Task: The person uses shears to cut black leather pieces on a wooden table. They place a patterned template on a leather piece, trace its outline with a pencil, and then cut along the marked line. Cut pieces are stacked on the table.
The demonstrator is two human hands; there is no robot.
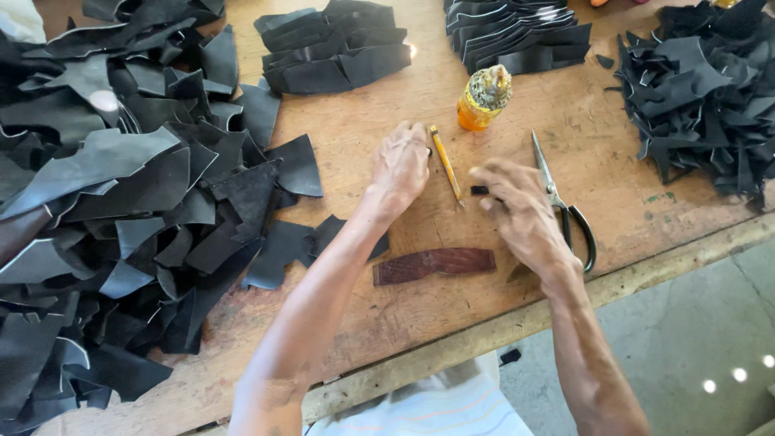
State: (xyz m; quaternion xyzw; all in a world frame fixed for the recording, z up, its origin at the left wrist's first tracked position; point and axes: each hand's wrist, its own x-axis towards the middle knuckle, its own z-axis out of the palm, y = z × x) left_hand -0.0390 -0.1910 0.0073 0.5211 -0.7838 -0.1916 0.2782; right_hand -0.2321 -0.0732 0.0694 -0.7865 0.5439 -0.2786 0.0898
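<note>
Left hand (400,165) resting knuckles-up on wooden table (363,129), empty, just beside yellow pencil (446,163). Right hand (521,211) hovering, fingers loosely spread, touching small black piece (479,190); scissors (563,203) lying alongside.

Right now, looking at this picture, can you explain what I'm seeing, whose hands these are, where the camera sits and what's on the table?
This is one view from a camera worn on a person's head, looking down at their own two bare hands over a wooden workbench. The left hand rests knuckles-up beside a yellow pencil. The right hand reaches toward a small black scrap, with scissors lying just beyond it. Neither hand clearly holds anything. Nearby stand a small amber bottle and a brown leather strip. Piles of black leather pieces surround the workspace, some neatly stacked at the far edge.
</note>
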